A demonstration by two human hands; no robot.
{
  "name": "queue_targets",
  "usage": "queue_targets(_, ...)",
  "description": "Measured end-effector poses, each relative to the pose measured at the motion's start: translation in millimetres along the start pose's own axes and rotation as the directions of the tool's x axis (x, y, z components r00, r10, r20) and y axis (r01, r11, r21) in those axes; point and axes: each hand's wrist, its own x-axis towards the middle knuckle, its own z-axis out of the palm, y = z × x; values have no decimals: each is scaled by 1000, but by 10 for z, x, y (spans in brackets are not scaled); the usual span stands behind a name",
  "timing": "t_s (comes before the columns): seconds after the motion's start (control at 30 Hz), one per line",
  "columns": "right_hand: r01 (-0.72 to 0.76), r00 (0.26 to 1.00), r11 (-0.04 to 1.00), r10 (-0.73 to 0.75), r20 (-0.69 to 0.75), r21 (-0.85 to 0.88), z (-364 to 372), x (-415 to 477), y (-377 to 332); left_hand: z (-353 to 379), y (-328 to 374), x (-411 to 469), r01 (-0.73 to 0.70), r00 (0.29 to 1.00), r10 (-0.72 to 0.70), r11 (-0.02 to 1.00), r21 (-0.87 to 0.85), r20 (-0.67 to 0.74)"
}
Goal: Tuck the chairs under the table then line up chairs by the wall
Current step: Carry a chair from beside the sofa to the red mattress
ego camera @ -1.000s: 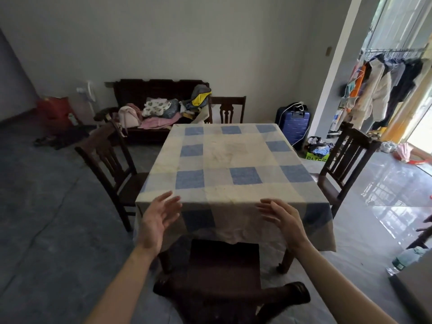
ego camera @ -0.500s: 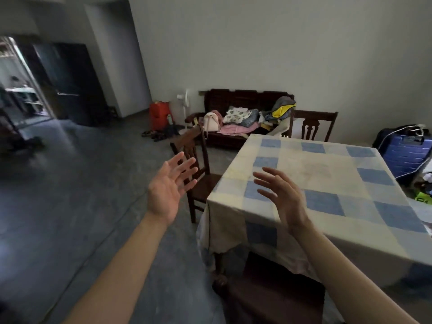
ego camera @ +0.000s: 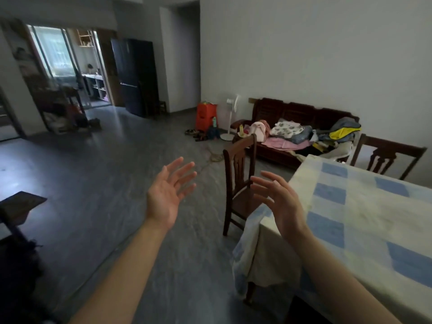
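Note:
A table (ego camera: 364, 220) under a blue and cream checked cloth fills the right side. A dark wooden chair (ego camera: 238, 181) stands at its left side, seat partly under the cloth, back sticking out. Another chair's back (ego camera: 385, 157) shows at the table's far end. My left hand (ego camera: 168, 192) is raised over the floor, palm up, fingers spread, holding nothing. My right hand (ego camera: 278, 202) is lifted near the table's corner, just in front of the left chair, fingers apart and empty.
A dark wooden sofa (ego camera: 301, 127) piled with clothes stands along the far wall. A red box (ego camera: 205, 115) and a white fan (ego camera: 230, 118) sit left of it. A dark piece of furniture (ego camera: 18, 206) juts in at the left edge. Grey floor stretches left.
The view has swung left, away from the table's near end. The chair tucked in front of me has left the view. Both hands stay raised and empty, now pointing toward the left chair.

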Motion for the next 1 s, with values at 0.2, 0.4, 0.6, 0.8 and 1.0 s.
queue_targets(0.2,30,999,999,-30,32,-9,707,842,310,-614,200,773,-10,1000,10,1000,4,0)
queue_targets(0.4,36,997,999,-35,68,-15,1115,1601,602,-1053,275,1448,-32,999,32,1000,1,-24)
queue_targets(0.6,39,996,999,-40,86,10,1358,2452,1041,-1408,137,2308,-22,999,22,1000,-2,-44)
queue_targets(0.8,20,997,998,-24,71,65,1389,3569,1635,-1627,-126,3485,-2,998,5,999,37,-63)
queue_targets(1.0,34,999,992,-35,2,125,1251,5043,2010,-1449,-237,4983,25,999,-21,994,107,-43)
